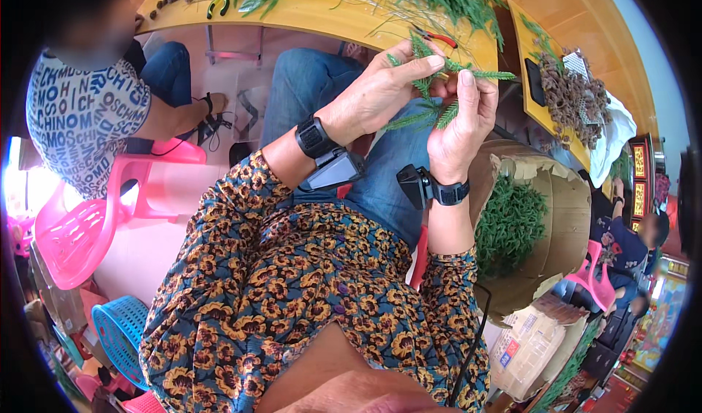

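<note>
A green artificial pine sprig (447, 114) with several short branches is held up in front of my lap, near the table's edge. My left hand (376, 95) pinches it from the left between thumb and fingers. From the right, my right hand (462, 128) grips the same sprig, its thumb pointing up along it. The fingertips of both hands almost meet around the stem, and part of the stem is hidden behind them. Just beyond the sprig, pliers with red handles (444, 40) lie on the yellow table (307, 19).
Green sprigs (457, 0) are heaped on the table, with yellow-handled pliers (219, 3) farther left. Brown pine cones (574, 106) and a black phone (534, 81) lie at right. A torn cardboard box (567, 208) holds greenery beside me. At left, a person (91, 113) sits near a pink chair (80, 230).
</note>
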`<action>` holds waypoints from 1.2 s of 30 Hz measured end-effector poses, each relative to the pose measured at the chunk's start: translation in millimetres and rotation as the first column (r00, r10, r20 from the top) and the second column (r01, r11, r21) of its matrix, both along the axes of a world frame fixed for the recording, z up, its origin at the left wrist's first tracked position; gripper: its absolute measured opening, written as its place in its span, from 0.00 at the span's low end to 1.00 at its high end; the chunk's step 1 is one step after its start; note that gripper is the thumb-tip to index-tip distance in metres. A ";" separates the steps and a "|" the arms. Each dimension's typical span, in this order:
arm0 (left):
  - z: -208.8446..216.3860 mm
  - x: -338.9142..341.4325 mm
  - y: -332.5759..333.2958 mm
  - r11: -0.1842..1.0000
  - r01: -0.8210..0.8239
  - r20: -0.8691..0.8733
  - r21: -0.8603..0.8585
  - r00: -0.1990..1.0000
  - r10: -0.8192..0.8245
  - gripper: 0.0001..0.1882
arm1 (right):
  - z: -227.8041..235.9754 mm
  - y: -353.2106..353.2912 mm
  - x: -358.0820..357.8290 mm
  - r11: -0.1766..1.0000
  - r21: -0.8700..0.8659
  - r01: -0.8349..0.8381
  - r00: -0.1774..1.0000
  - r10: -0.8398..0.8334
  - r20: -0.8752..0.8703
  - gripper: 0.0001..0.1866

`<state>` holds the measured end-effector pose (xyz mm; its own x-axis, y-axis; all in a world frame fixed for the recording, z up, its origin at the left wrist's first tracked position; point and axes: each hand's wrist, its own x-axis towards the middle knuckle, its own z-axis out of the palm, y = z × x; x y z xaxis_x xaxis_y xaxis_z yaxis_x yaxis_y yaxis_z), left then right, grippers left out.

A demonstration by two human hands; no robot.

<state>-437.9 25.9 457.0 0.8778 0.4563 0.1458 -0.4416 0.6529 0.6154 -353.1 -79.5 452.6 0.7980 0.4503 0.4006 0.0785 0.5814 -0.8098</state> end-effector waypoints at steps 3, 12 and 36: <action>-24.3 -46.2 42.8 1.000 -0.022 0.110 -0.003 0.994 0.022 0.09 | -16.4 46.8 -45.7 0.998 -0.036 -0.060 0.997 0.058 -0.049 0.09; -85.1 -143.9 166.6 0.999 0.035 0.068 0.001 0.997 -0.035 0.11 | -49.7 155.8 -124.2 0.995 0.059 -0.076 0.989 0.083 -0.122 0.11; -203.3 -217.5 304.2 0.992 0.124 0.006 0.033 0.992 -0.124 0.11 | -140.5 263.2 -161.5 0.779 -0.588 -0.216 0.893 0.401 0.203 0.13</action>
